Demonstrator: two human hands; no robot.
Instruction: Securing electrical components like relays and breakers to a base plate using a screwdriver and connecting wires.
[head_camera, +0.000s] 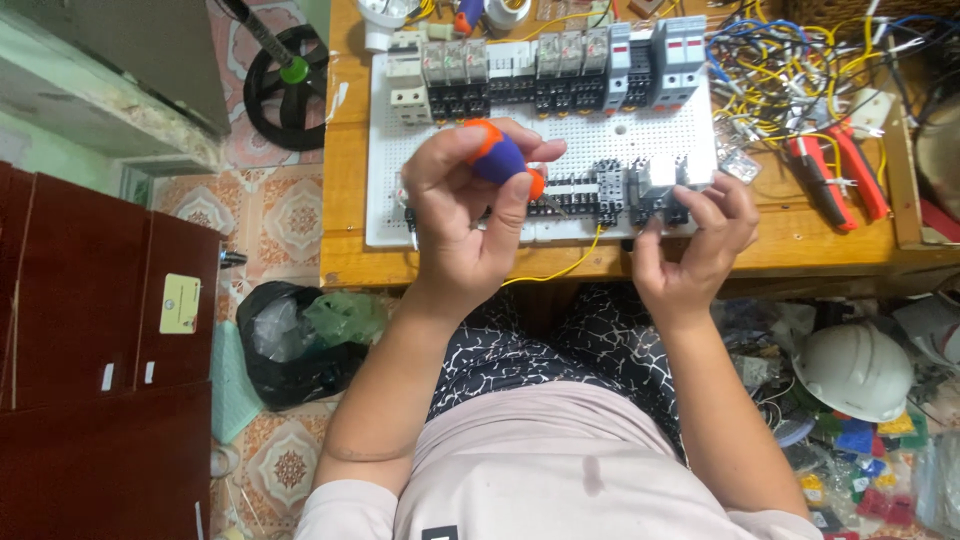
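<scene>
My left hand (462, 215) grips a screwdriver (503, 158) with a blue and orange handle, its tip aimed at the lower row of black terminal blocks (600, 188) on a white perforated panel (560, 135). My right hand (695, 245) pinches a black and clear relay block (655, 180) at the right end of that row. A thin yellow wire (570, 265) runs from the row down over the front edge of the wooden table (345, 200). Along the panel's far edge sits a row of relays and breakers (550, 65).
Tangled yellow, blue and white wires (790, 70) and red-handled pliers (835, 175) lie at the table's right. A white hard hat (855, 370) and small parts sit on the floor at right. A black bag (295, 340) and a dark red cabinet (100, 350) stand at left.
</scene>
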